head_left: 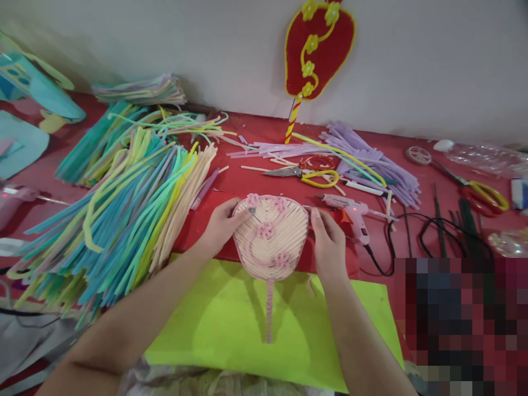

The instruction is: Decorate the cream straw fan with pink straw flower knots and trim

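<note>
A cream hand fan [272, 242] with a pink rim, pink looped flowers and a pink wrapped handle stands tilted above a lime-green sheet [231, 324]. My left hand [223, 223] grips its upper left edge, thumb across the front and fingers mostly hidden behind. A small grey bead-like piece [251, 209] shows by that thumb tip. At the upper right edge, my right hand [330, 239] is closed on the fan's side; its fingertips are partly hidden. Just beyond the right hand lies a pink glue gun [350, 212] with its black cord.
Bundles of coloured pipe cleaners [124, 209] cover the left side; purple ones [367, 154] lie behind. Yellow-and-red scissors [309, 171] rest past the fan. A red fan [319, 49] leans against the wall. To the right are more scissors [478, 192] and a plastic bottle [487, 157].
</note>
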A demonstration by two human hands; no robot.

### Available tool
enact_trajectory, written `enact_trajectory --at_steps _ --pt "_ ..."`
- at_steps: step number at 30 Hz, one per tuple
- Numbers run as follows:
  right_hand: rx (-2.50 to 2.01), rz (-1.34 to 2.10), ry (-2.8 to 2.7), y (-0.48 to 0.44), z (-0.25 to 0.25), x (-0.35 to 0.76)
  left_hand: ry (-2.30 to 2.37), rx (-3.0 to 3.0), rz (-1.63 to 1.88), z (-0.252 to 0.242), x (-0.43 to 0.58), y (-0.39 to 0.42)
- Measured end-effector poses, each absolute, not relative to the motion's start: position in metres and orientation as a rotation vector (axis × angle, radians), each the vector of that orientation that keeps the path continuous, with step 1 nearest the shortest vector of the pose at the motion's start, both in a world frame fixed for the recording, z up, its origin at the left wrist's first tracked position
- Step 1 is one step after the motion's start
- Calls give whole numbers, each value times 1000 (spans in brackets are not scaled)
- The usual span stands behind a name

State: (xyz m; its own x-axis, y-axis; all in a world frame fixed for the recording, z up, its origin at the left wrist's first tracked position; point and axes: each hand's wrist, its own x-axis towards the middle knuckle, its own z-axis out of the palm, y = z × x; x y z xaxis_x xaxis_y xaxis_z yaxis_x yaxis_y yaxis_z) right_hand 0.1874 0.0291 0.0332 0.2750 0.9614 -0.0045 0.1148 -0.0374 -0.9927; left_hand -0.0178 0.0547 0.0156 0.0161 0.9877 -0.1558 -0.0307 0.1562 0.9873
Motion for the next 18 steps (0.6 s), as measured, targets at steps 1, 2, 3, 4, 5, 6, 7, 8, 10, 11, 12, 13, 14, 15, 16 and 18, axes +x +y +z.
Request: enact_trajectory --at_steps 1,2,3,4,5,6,7,8,10,11,12,13,14,15,16,18 --pt "-1421 959 -1063 30 34 189 1242 1085 1079 17 -17 54" --pt "-1406 979 -1055 31 35 191 1243 1100 1053 19 -16 53" --pt "-1389 1004 -1057 31 36 192 1245 1120 1022 21 -15 52" --pt "-1377 1025 -1081 31 37 192 1251 1144 990 23 -14 51" --pt "-1373 1031 -1120 31 38 192 1255 1170 962 25 -13 51" --pt "-1379 1022 -1165 31 39 192 1261 1194 938 26 -12 50" --pt "-1394 999 -1206 31 39 192 1263 1215 919 27 -11 50" --pt "-1415 965 -1235 30 40 191 1264 1234 904 28 -11 49" --pt "-1455 888 -1252 29 41 190 1265 1270 876 28 -10 49" --pt "-1463 854 -1247 29 41 190 1265 1287 863 28 -10 50" --pt "-1460 831 -1238 30 40 191 1266 1302 850 28 -10 50" --pt "-1446 822 -1224 30 40 192 1267 1315 840 28 -10 50" --pt "-1416 826 -1195 31 39 193 1269 1326 832 28 -10 50" --pt "-1369 844 -1150 33 39 195 1272 1335 827 27 -10 50" --pt "-1310 878 -1090 35 38 198 1275 1345 823 27 -11 50" --pt "-1178 986 -959 38 39 203 1283 1369 811 26 -11 51"
